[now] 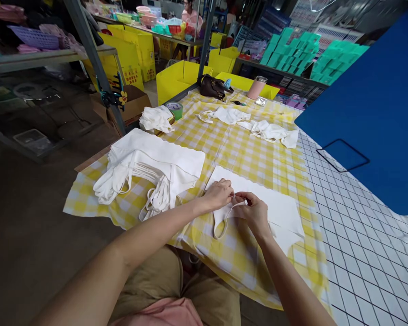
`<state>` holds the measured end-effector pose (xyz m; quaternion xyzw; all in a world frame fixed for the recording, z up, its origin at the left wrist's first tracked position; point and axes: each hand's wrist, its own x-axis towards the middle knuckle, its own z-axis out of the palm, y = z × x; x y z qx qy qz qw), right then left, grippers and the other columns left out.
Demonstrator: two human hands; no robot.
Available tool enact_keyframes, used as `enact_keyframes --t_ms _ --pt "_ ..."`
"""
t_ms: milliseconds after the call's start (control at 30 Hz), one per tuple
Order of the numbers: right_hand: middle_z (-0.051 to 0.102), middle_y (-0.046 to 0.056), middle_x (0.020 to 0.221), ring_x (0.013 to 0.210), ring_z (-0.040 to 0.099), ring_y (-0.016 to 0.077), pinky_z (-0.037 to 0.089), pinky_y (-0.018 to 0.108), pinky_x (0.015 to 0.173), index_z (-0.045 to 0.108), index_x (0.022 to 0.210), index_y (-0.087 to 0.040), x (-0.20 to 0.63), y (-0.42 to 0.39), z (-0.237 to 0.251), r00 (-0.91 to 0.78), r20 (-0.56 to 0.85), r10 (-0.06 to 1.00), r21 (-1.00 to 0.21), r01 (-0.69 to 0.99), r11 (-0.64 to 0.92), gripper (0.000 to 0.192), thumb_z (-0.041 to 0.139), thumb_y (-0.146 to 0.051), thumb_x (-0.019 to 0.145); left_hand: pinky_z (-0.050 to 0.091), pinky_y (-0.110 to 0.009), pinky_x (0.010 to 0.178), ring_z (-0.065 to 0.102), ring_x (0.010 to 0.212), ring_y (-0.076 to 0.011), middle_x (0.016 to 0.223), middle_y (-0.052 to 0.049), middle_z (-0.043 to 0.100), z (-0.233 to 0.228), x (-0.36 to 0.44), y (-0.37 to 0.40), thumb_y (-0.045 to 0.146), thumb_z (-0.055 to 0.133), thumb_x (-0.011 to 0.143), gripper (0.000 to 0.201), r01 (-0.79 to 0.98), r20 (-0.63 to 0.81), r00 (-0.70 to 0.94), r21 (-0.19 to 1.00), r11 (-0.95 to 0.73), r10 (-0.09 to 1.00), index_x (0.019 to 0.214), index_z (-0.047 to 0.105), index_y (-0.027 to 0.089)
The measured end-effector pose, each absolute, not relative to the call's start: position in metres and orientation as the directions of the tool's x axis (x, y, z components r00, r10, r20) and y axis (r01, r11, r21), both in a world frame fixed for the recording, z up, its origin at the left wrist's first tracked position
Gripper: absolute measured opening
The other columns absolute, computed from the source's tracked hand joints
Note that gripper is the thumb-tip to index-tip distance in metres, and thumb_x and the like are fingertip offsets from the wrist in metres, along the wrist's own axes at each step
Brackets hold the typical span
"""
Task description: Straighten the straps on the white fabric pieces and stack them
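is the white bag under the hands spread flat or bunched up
Spread flat: the white bag lies smooth on the checked cloth, while the left hand and right hand pinch its handle strap.

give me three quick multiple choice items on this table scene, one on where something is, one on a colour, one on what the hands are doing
1. Where does the stack of white bags lie relative to the hands?
A. to their left
B. to their right
C. under them

2. What colour is the roll of tape?
A. red
B. green
C. black

3. What are the left hand and right hand doing?
A. resting flat, apart
B. pinching the strap of the white bag
C. holding scissors

Answers:
1. A: the stack sits on the checked cloth left of both hands.
2. B: the roll near the far edge is green.
3. B: both hands' fingers meet on the strap at the bag's edge.
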<state>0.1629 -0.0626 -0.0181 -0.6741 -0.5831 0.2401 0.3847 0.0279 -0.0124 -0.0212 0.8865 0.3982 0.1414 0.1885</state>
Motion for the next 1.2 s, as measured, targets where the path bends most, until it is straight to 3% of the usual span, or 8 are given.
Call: enact_keyframes --t_ms 400,867,1200 --pt "0.065 0.005 0.072 0.062 0.054 0.0157 0.042 0.029 0.061 0.066 0.073 -0.016 0.162 -0.055 -0.023 0.104 0.242 0.965 -0.710 0.697 0.103 0.021 0.049 -0.028 0.068 0.045 -0.030 0.079 0.051 0.094 -0.0199 0.093 -0.007 0.058 -0.026 0.031 -0.006 0.021 0.052 0.081 0.013 0.663 0.086 0.633 0.454 -0.596 0.769 0.077 0.062 0.014" --pt "0.064 0.005 0.072 0.062 0.056 0.0150 0.041 0.025 0.059 0.064 0.072 -0.016 0.167 -0.048 -0.023 -0.101 0.334 0.937 -0.449 0.857 0.253 0.024 0.042 -0.011 0.066 0.043 -0.029 0.081 0.050 0.096 -0.0200 0.092 -0.006 0.058 -0.021 0.029 -0.006 0.023 0.051 0.081 0.012 0.659 0.050 0.639 0.477 -0.581 0.767 0.075 0.059 0.015" --pt "0.067 0.004 0.070 0.061 0.058 0.0155 0.042 0.026 0.060 0.065 0.070 -0.017 0.167 -0.045 -0.021 -0.054 0.285 0.957 -0.502 0.842 0.197 0.019 0.046 -0.015 0.068 0.043 -0.030 0.077 0.052 0.095 -0.0211 0.087 -0.006 0.059 -0.030 0.033 -0.002 0.032 0.052 0.083 0.019 0.662 0.076 0.604 0.506 -0.553 0.793 0.081 0.059 0.014"
